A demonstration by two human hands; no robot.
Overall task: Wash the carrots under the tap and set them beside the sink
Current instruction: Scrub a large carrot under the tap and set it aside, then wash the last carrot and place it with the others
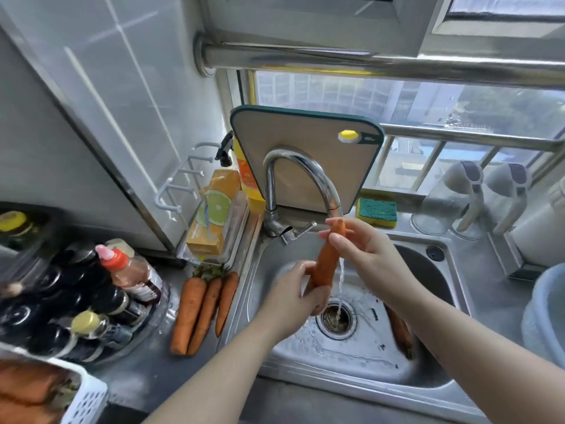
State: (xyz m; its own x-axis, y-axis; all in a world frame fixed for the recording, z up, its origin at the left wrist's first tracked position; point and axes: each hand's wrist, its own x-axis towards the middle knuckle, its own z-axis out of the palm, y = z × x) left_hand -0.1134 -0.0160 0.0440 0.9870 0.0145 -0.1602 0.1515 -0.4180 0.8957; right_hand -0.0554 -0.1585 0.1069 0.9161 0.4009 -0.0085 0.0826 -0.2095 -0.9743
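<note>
Carrot [327, 258] stands near upright, tip up, gripped by left hand [298, 296] and right hand [363, 250].

the right forearm [428, 325] hides most of a carrot [401, 330] in the sink [336, 371], the basin [547, 313] is cut off at right, and bottle [134, 275] labels blur.

Both hands grip one carrot [327, 258] upright over the sink [351, 353]: left hand [298, 296] at its base, right hand [363, 249] near the top; three carrots [203, 307] lie at nine o'clock.
</note>
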